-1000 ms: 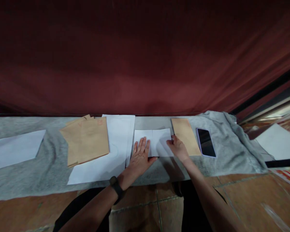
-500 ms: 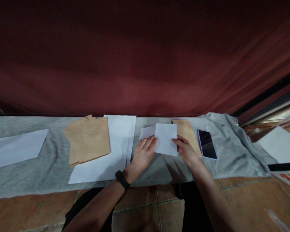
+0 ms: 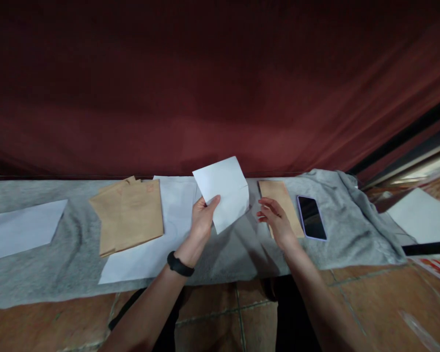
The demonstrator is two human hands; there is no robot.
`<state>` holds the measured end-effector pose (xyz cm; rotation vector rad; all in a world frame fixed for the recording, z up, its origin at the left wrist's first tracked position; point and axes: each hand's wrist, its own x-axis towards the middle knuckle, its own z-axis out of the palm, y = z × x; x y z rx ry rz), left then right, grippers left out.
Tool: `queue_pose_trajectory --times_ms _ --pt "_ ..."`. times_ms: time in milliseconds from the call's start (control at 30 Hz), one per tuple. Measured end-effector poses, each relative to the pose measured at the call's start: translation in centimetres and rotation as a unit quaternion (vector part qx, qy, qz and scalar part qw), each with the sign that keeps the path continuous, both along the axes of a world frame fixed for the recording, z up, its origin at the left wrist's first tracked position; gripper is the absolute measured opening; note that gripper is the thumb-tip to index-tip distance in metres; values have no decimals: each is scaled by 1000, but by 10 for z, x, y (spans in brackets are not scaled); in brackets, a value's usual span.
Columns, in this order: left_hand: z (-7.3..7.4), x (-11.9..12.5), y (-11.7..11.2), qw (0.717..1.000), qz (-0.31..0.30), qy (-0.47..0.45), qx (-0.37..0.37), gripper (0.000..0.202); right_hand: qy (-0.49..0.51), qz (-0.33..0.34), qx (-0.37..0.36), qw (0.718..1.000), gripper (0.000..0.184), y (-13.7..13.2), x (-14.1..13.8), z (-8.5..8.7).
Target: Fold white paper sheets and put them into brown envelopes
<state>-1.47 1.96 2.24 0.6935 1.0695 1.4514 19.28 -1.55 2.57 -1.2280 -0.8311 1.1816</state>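
Observation:
A folded sheet of white paper [image 3: 225,188] is held up above the grey cloth, tilted. My left hand [image 3: 204,215], with a black band on the wrist, pinches its lower left edge, thumb on top. To the right, my right hand [image 3: 275,217] is free of the paper, its fingers apart and slightly curled. Under and beside that hand lies a single brown envelope [image 3: 284,198], partly covered by it. Several brown envelopes [image 3: 135,215] lie in an overlapping pile to the left, on top of larger white sheets [image 3: 178,200].
A phone [image 3: 312,218] in a pale purple case lies right of the single envelope. Another white sheet [image 3: 22,227] lies at the far left of the grey cloth [image 3: 80,234]. Behind rises a dark red fabric surface [image 3: 205,98]. More white paper [image 3: 423,215] is at the far right.
The folded paper has been lifted off the cloth and turned, now in my left hand only. My right hand has let go of its right edge and opened.

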Motion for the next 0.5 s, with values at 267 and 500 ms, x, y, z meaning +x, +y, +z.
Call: queue_pose_trajectory --times_ms 267,500 --pt "7 -6 0 997 -74 -32 11 43 27 61 17 998 37 12 -13 6" --pt "11 -23 8 994 -108 -11 22 48 -90 104 15 990 34 16 -12 4"
